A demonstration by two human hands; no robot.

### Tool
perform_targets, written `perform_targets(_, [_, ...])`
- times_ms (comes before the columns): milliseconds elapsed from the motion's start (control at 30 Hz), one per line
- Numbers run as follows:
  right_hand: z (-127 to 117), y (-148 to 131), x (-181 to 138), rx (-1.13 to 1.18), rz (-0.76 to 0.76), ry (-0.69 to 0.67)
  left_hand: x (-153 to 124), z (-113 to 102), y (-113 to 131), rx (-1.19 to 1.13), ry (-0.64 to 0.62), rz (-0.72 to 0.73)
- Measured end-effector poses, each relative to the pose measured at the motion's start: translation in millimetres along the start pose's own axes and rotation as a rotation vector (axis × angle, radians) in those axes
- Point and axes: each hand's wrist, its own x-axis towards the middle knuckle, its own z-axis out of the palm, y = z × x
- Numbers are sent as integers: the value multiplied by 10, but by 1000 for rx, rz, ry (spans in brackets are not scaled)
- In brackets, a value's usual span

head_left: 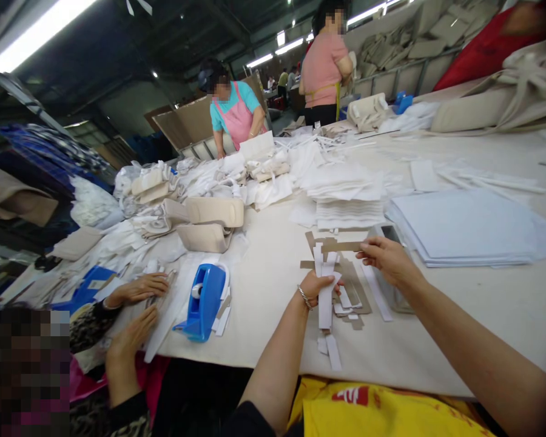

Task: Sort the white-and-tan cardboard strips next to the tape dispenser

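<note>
My left hand (318,285), with a bracelet at the wrist, is closed around white paper strips (326,306) that stand out above and below the fingers. In my right hand (386,258) a brown cardboard strip (341,247) is pinched at its right end and points left, over the pile. Beneath both hands lies a loose pile of brown cardboard pieces (359,291) and white scraps. A grey tray (403,303) sits under my right forearm, partly hidden by it. One long white strip (380,294) lies beside the tray.
A blue tape dispenser (204,303) stands left of my hands. Beyond the pile is a stack of white foam sheets (350,206); right of it lie pale blue sheets (464,224). Folded beige pieces (213,218) stand further left. A co-worker's hands (139,297) work at the left edge.
</note>
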Motion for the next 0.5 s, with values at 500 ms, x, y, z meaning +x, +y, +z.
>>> perform_targets(500, [218,-480,521,-751,-133,-273,168,-14,138,271,-216,-164])
